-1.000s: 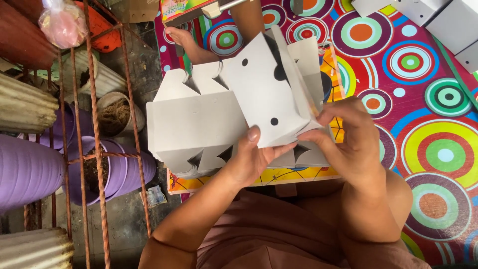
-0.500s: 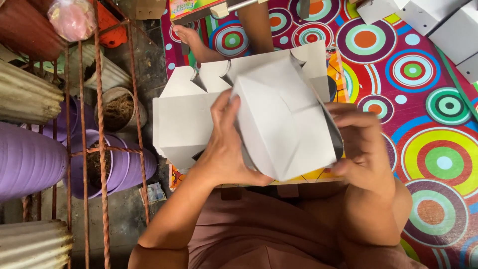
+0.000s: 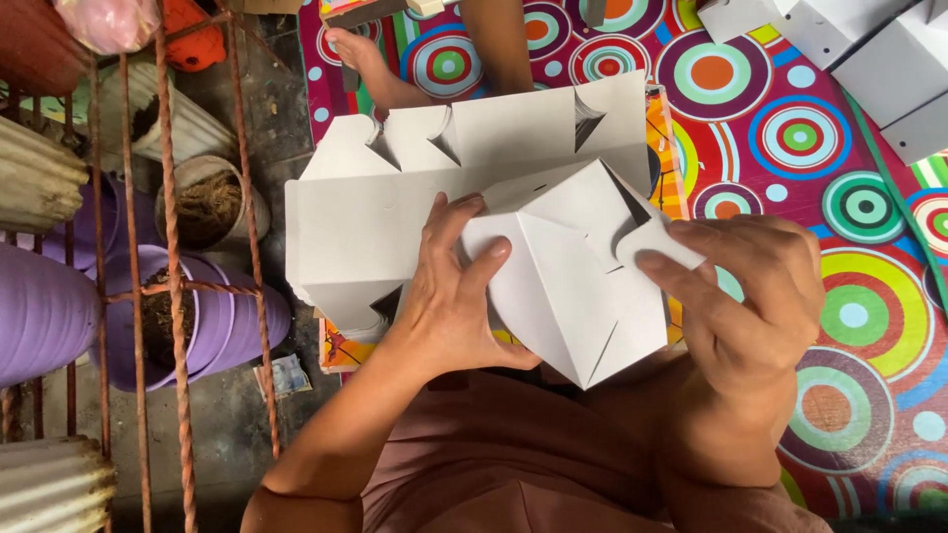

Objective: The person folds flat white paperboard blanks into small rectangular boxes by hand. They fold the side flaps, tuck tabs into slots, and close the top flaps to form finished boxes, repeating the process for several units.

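Pinching the half-folded white box (image 3: 578,286) over the lap, both hands are clamped on it — left hand (image 3: 449,296) pressing a side panel, right hand (image 3: 746,296) gripping the tab corner. Uneven squeeze could crease a panel or pop the tab loose — the flat-blank stack (image 3: 395,207) just beyond could get knocked across the patterned mat (image 3: 790,128).

Your left hand (image 3: 449,296): fingers pressed on folded white cardboard box (image 3: 573,286), frame centre. Your right hand (image 3: 746,296): pinching box's tab at right edge. Stack of flat white blanks (image 3: 385,212) beneath. Circle-patterned mat (image 3: 790,128), upper right. Purple pots (image 3: 212,311) behind rusty rebar grid (image 3: 168,247), left.
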